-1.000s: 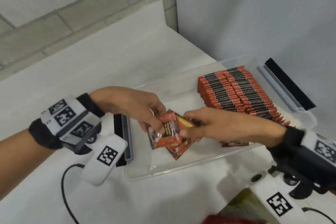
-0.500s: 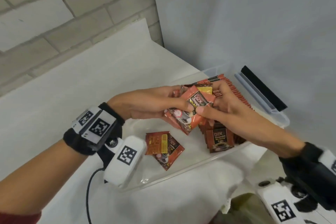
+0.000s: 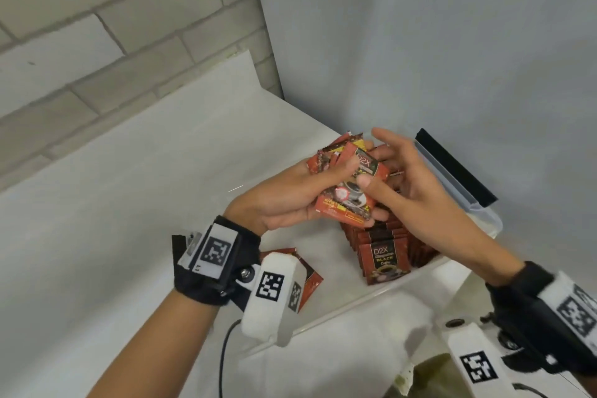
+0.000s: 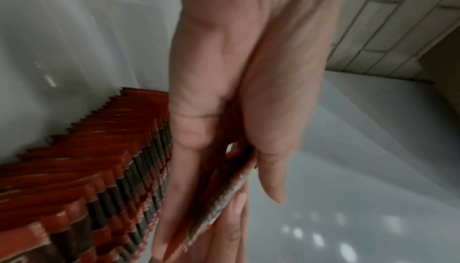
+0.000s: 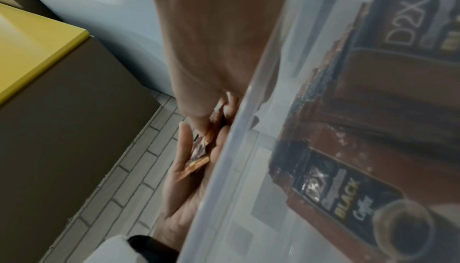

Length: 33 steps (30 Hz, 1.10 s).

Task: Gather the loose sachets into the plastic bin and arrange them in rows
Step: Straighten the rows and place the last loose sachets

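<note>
- Left hand (image 3: 284, 200) grips a fanned sachet bundle (image 3: 347, 184) above the plastic bin (image 3: 349, 304).
- Right hand (image 3: 410, 184), fingers loose, thumb touching bundle.
- Best: square edges before slotting beside the standing rows (image 3: 384, 255).

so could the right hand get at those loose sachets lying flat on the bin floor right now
Probably yes, with a detour. The right hand is only lightly touching the bundle of sachets that the left hand grips. The loose sachets lie partly under the left wrist camera, which crowds the direct path.
</note>
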Motion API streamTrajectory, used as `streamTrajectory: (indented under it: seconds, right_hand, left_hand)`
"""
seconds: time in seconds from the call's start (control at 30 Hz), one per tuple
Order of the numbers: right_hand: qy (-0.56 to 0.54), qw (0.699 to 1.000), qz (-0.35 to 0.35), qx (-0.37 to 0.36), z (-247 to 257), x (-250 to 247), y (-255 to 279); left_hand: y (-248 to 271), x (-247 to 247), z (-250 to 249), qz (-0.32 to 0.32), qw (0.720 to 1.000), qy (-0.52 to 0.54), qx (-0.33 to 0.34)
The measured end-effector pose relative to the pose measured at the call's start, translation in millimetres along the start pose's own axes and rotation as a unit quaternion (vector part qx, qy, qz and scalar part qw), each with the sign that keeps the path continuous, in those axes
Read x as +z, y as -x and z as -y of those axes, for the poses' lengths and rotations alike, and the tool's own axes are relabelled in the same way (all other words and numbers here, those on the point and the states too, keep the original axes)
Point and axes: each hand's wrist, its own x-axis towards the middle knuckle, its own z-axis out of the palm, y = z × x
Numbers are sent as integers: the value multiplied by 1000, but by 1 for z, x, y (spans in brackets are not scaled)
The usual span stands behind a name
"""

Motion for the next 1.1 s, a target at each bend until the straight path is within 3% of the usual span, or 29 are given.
streamTrajectory:
  seconds: [0.17,0.33,0.47,0.7,0.9,1.1]
  right_hand:
    - [-22,997,-78,9,-5,-6,-1]
    - [-4,997,-80,-15,-6,-7,1]
    - [-57,997,-58,-3,-6,-4,1]
    - [-76,993,-80,51,-11,-5,0]
    - [-128,982,-114,78,-8,-6,0]
    - [-131,984,-82,89,-5,-6,1]
  left_hand:
    - [-5,-8,3,-31,998,56,12]
    - [-4,-11,0,-72,995,9,62]
    - [-7,-9,-4,-101,990,-3,96]
    - [-15,-4,4,-143,987,-19,72]
    - [-16,-5,2,-123,985,93,77]
    - [-15,-4,4,-141,983,81,81]
